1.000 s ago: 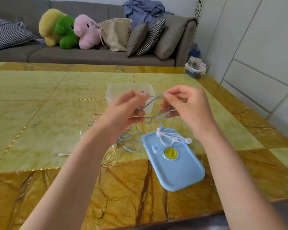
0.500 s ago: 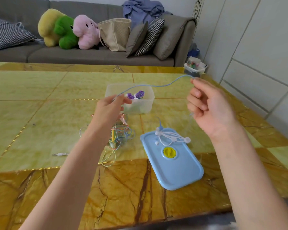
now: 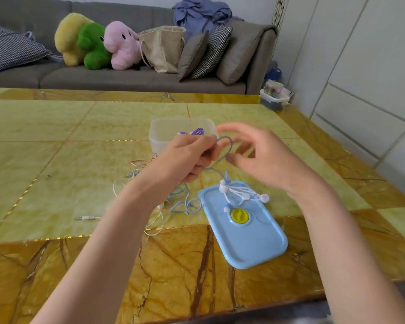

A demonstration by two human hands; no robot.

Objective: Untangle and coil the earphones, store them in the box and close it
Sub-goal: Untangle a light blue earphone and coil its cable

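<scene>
left hand (image 3: 187, 157) pinches a loop of blue earphone cable (image 3: 227, 149) above the desk (image 3: 56, 141), fingers curled on it; right hand (image 3: 264, 157) just beside the loop, fingers spread and blurred, contact unclear. clear box (image 3: 164, 132) behind the hands holds purple earphones (image 3: 197, 131), partly blocked by them. blue lid (image 3: 250, 237) lies near right with white earphones (image 3: 241, 192) on it; tangled cables (image 3: 154, 206) under left wrist, sofa (image 3: 126, 78) behind.

Tangled cables (image 3: 154, 202) and the blue lid (image 3: 248, 239) flank the box (image 3: 164, 134); its top stands open.
</scene>
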